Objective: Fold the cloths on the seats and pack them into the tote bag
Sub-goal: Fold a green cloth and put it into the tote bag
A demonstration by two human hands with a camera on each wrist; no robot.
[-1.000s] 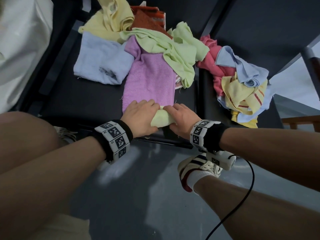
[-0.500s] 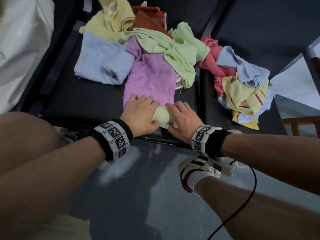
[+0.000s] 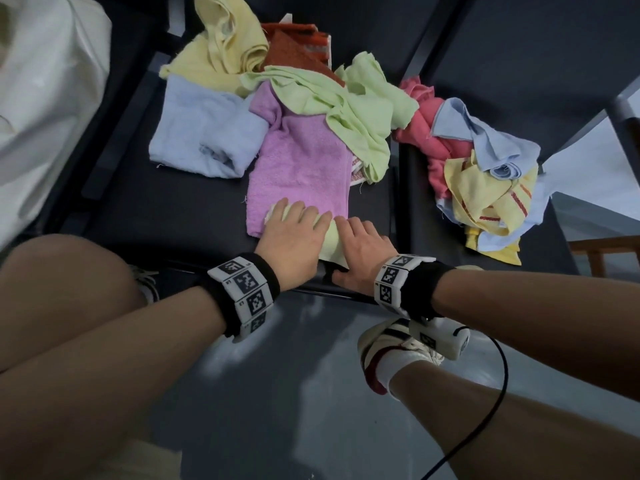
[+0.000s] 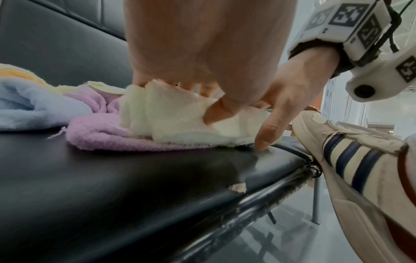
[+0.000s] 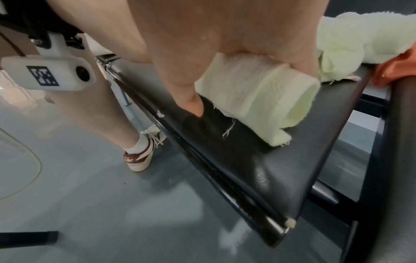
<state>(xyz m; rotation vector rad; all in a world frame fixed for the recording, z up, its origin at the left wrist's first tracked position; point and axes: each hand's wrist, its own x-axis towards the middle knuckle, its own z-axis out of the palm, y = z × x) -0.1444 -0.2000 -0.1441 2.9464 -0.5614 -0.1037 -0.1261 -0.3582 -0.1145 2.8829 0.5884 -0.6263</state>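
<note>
A pale yellow-green cloth (image 3: pixel 333 244), rolled into a short tube, lies at the front edge of the black seat (image 3: pixel 166 209), partly on a purple cloth (image 3: pixel 301 157). My left hand (image 3: pixel 298 221) lies over its left part; in the left wrist view the fingers curl onto the cloth (image 4: pixel 180 122) and the thumb presses into it. My right hand (image 3: pixel 360 242) covers the right part. The right wrist view shows the fingers wrapped over the roll (image 5: pixel 258 96) and the thumb tip on the seat. A white fabric bag (image 3: pixel 41 98) stands at far left.
Loose cloths are heaped at the back of the seat: light blue (image 3: pixel 204 133), light green (image 3: pixel 346 109), yellow (image 3: pixel 221 46), rust (image 3: pixel 294 53). The neighbouring seat holds a pink, blue and yellow heap (image 3: pixel 485 174). My shoe (image 3: pixel 391 351) and a black cable (image 3: pixel 498 386) are below the seat edge.
Both hands have pushed away from the seat edge with the pale cloth, which now lies onto the purple cloth. The left hand reaches further forward than before.
</note>
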